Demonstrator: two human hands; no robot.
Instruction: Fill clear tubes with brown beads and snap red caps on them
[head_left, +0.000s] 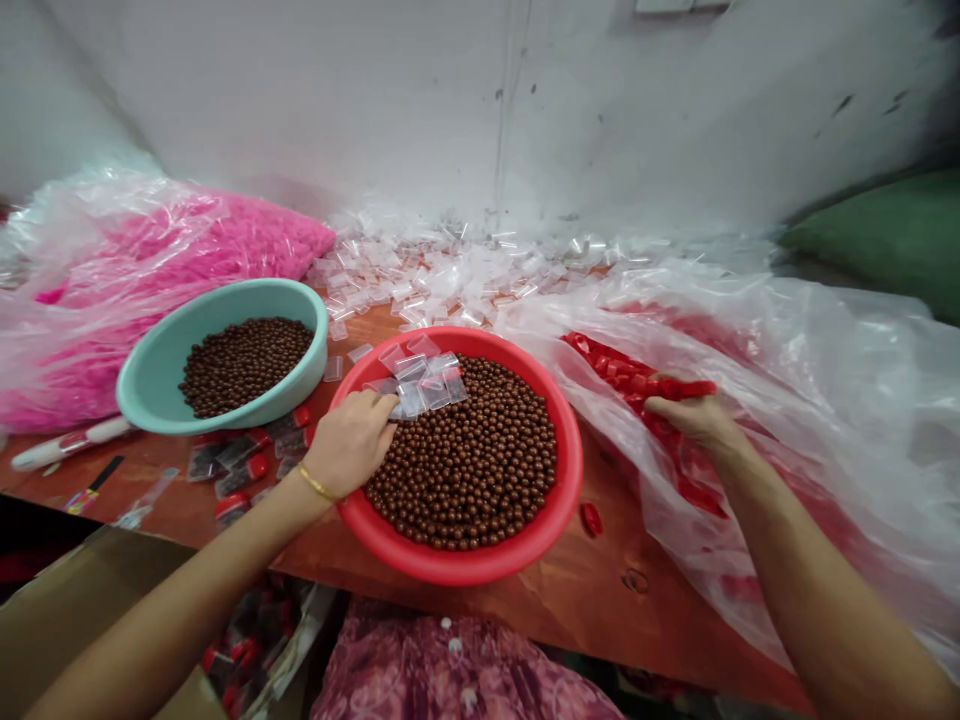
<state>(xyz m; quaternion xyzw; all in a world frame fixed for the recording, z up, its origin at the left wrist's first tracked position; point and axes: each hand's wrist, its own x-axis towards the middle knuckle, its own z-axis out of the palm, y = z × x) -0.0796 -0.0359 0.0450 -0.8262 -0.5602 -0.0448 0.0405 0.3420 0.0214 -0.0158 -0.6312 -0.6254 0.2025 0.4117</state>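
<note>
A red basin (566, 470) full of small round brown balls stands on the reddish-brown table. Small clear plastic boxes (431, 385) lie in a pile on the balls at its upper left. My left hand (351, 440), with a gold bangle at the wrist, is closed at these boxes over the rim; its fingertips touch or hold one, partly hidden. To the right, my right hand (690, 408) is at the mouth of a clear plastic bag (847, 350), its fingers closed around red caps (626, 372). More red caps lie under and beside it.
A teal basin (315, 340) with brown balls stands left, by a bag of pink pieces (217, 235). Clear boxes (450, 270) are scattered behind. Filled red-capped boxes (240, 470) lie left of the red basin. Below the table edge is an open carton (112, 600).
</note>
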